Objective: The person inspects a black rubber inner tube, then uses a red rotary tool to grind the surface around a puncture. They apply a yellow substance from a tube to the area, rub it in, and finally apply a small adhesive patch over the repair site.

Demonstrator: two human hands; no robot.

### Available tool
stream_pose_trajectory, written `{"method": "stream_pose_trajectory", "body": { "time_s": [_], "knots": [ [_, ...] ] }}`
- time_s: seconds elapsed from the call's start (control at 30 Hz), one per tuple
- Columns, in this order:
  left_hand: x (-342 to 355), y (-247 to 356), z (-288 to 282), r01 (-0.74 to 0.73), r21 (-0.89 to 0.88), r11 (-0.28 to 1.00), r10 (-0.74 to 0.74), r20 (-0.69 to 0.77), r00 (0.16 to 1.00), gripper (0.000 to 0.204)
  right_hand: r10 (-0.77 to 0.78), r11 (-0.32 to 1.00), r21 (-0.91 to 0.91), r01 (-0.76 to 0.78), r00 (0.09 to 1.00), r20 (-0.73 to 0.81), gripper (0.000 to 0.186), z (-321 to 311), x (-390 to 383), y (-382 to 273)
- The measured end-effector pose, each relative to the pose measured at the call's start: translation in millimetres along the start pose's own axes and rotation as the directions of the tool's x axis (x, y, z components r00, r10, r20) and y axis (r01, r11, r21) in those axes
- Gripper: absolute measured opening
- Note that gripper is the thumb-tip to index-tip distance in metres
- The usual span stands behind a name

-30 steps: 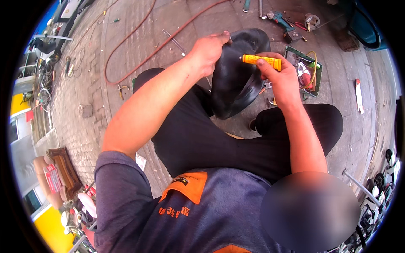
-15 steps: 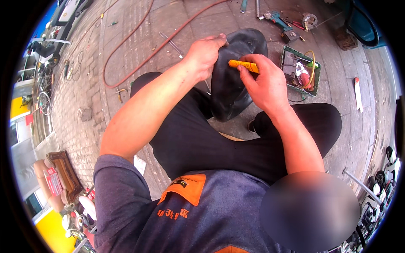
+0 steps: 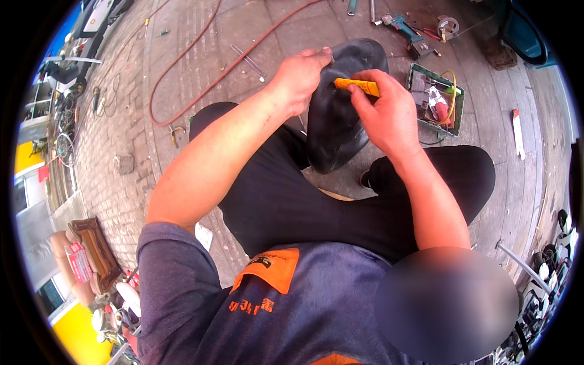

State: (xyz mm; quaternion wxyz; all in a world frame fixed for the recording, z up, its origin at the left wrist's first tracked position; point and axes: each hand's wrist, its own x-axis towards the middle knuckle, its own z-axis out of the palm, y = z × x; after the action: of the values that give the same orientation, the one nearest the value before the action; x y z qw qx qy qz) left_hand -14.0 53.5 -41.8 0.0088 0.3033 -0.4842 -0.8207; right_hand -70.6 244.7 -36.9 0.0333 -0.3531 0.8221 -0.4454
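Note:
A folded black rubber inner tube (image 3: 334, 131) lies across the space between my knees, bulging and shiny. My left hand (image 3: 302, 79) pinches its upper left edge, thumb on top and fingers curled out of sight behind the rubber. In my right hand (image 3: 392, 112) is a small yellow tube (image 3: 359, 85) with dark print, gripped between thumb and fingers. Its narrow left end points down at the upper part of the inner tube, touching or just above the rubber; I cannot tell which.
Right of the inner tube stands a green crate (image 3: 460, 115) of tools and a yellow cord. Beyond it lie a cordless drill (image 3: 404, 30) and a round metal part (image 3: 448, 27). A red hose (image 3: 204, 100) curves across the paving, near pliers (image 3: 176, 135). A white strip (image 3: 517, 137) lies far right.
My right hand and the yellow tube have shifted slightly right and up over the rubber. The left hand keeps its grip, moved a little right with the inner tube.

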Motion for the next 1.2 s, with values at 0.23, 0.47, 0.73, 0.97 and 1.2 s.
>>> {"method": "stream_pose_trajectory", "body": {
  "time_s": [0.23,0.47,0.73,0.97,1.2],
  "knots": [
    [0.8,-8.0,3.0,-0.029,0.032,0.999,0.031,-0.05,0.998,0.027,-0.024,1.0,0.002,0.024,1.0,0.017,0.02,0.8,-2.5,-0.7],
    [0.4,-6.7,6.2,-0.045,0.067,0.997,0.051,-0.082,0.995,0.026,-0.059,0.998,0.001,0.059,0.998,0.036,0.017,2.0,-6.3,-4.8],
    [4.6,-12.6,1.6,-0.077,0.116,0.99,0.083,-0.047,0.995,0.027,-0.166,0.985,-0.059,0.163,0.985,-0.052,0.019,6.4,-0.3,0.4],
    [9.7,-15.1,-1.4,-0.096,0.141,0.985,0.102,-0.036,0.994,0.03,-0.152,0.988,-0.035,0.151,0.988,-0.037,0.017,4.8,-3.6,3.5],
    [9.3,-15.8,-3.2,-0.107,0.16,0.981,0.114,-0.03,0.993,0.03,-0.153,0.988,-0.017,0.153,0.988,-0.011,0.016,6.1,-4.7,0.2]
  ]
}}
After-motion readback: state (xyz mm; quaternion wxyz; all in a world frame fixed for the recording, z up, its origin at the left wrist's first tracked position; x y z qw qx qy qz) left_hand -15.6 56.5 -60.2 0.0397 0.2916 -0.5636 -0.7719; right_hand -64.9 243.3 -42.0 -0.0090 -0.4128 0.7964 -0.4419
